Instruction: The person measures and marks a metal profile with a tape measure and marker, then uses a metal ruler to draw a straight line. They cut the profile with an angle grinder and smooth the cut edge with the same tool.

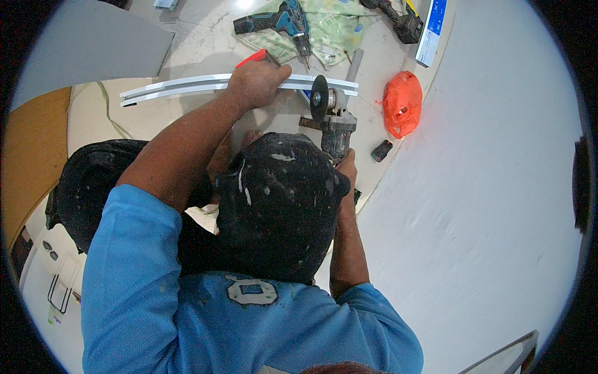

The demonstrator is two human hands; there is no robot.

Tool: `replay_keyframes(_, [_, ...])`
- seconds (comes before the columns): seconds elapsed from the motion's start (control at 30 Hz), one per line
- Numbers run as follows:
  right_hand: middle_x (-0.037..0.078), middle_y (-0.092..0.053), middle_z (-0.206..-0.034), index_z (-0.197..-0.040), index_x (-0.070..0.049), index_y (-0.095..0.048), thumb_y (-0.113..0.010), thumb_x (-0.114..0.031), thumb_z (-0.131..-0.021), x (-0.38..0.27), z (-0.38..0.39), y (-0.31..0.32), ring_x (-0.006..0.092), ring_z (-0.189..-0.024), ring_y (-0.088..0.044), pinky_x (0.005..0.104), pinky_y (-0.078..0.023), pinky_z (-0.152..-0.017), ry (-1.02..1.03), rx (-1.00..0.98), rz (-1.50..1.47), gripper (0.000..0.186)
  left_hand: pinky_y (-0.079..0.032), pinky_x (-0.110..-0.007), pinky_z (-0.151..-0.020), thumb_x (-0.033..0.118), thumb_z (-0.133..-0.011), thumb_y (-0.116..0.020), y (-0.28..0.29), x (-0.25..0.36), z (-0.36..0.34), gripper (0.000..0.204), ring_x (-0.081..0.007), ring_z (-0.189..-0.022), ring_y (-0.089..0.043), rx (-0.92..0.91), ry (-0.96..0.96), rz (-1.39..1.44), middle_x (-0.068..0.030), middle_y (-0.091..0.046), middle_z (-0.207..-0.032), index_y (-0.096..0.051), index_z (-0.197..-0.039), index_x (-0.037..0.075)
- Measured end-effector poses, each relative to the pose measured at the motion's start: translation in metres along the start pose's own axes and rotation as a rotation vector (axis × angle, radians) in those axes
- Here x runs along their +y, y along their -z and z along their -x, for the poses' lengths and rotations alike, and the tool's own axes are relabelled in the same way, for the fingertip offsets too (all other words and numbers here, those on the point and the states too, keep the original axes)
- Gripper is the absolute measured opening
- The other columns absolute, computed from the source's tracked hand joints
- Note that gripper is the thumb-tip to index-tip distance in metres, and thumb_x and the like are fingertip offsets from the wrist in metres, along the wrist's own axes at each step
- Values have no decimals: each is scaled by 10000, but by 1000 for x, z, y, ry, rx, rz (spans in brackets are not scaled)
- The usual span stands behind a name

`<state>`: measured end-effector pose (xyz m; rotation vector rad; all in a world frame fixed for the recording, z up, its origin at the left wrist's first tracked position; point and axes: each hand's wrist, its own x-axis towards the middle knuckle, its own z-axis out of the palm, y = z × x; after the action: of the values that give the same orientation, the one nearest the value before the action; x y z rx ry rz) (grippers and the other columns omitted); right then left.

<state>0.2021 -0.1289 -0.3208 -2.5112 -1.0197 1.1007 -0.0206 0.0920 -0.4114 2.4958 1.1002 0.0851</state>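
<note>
My left hand (255,84) is closed on a white channel strip (162,90) lying across the work surface. A red object (252,57) shows just behind that hand, partly hidden. My right hand (346,163), partly behind my dark, paint-spotted knee (277,209), grips a grey angle grinder (336,138). The grinder's dark disc (319,100) stands upright across the strip, right of my left hand; whether it touches is unclear. A short grey bar (354,65) lies beneath the strip near the disc.
A blue-black drill (280,28) lies on a patterned cloth (333,34). Another tool (402,25), a long package (430,37), an orange bag (402,103) and a battery (381,151) sit rightward. A grey sheet (93,50) and brown board (34,143) are at left.
</note>
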Motion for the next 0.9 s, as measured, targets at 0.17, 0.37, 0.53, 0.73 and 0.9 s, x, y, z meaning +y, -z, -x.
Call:
replay_keyframes(0.17, [277, -770, -1126, -1292, -14, -502, -914, -247, -843, -6, 2, 2, 449, -1060, -780, 507, -599, -934, -18, -1, -3, 653, -609, -556, -805, 312, -861, -868, 5, 4, -2, 449, -398, -899, -766, -36, 25, 9, -174, -740, -916, -622, -1175, 108])
replay_keyframes(0.37, [279, -768, -1129, -1297, -10, -503, -918, -252, -841, 2, -2, -4, 451, -1054, -780, 507, -600, -938, -3, 14, -16, 663, -608, -557, -804, 311, -845, -878, 4, 3, -2, 466, -394, -904, -766, -35, 25, 5, -171, -741, -917, -620, -1177, 110])
replay_keyframes(0.53, [280, -766, -1120, -1305, -11, -504, -929, -280, -827, -2, -5, -5, 454, -1038, -779, 513, -605, -921, -12, 26, -4, 694, -607, -558, -801, 304, -834, -883, -1, 0, 0, 480, -394, -905, -767, -11, 2, -13, -168, -739, -912, -623, -1187, 111])
replay_keyframes(0.73, [279, -769, -1098, -1300, 0, -503, -911, -295, -824, -7, -5, -3, 454, -1013, -783, 512, -609, -899, -12, 31, 13, 693, -608, -555, -796, 275, -835, -868, -2, 0, -1, 448, -392, -898, -769, -6, 0, -11, -163, -741, -907, -625, -1174, 112])
replay_keyframes(0.9, [280, -771, -1095, -1292, 4, -505, -884, -279, -835, -18, -3, -5, 451, -1006, -786, 506, -609, -888, -6, 48, -12, 658, -614, -549, -782, 233, -852, -835, 5, 2, 1, 396, -389, -891, -771, 17, -33, 28, -158, -745, -907, -627, -1167, 111])
